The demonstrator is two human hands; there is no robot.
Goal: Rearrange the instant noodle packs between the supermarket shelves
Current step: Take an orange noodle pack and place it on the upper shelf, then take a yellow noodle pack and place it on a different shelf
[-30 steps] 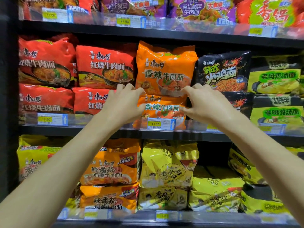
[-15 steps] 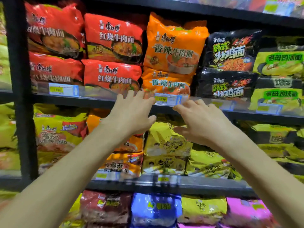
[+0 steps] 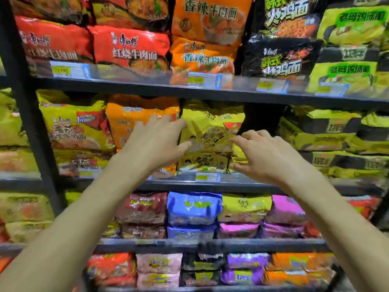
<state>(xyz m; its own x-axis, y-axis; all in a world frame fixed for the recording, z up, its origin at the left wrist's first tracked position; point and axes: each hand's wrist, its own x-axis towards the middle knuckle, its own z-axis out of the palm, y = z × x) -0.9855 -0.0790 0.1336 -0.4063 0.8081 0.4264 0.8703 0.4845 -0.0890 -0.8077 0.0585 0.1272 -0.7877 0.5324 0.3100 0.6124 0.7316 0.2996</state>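
A yellow noodle pack [image 3: 210, 131] stands upright on the middle shelf [image 3: 242, 183], on top of another yellow pack [image 3: 202, 162]. My left hand [image 3: 156, 142] is at its left edge, fingers spread, in front of an orange pack [image 3: 130, 121]. My right hand [image 3: 263, 152] is at its right edge, fingers curled and apart. Neither hand holds anything. Above, on the upper shelf [image 3: 147, 87], lie two orange packs [image 3: 202, 57] between red packs [image 3: 130, 49] and black packs [image 3: 280, 57].
A dark gap [image 3: 261, 119] opens right of the yellow pack. A black upright post [image 3: 27, 114] stands at the left. Price tags [image 3: 207, 177] line the shelf edges. Lower shelves hold blue [image 3: 193, 209], pink [image 3: 284, 211] and red packs [image 3: 143, 209].
The view has dropped by a shelf. Both hands came down from the orange packs on the upper shelf to either side of the yellow pack on the middle shelf.
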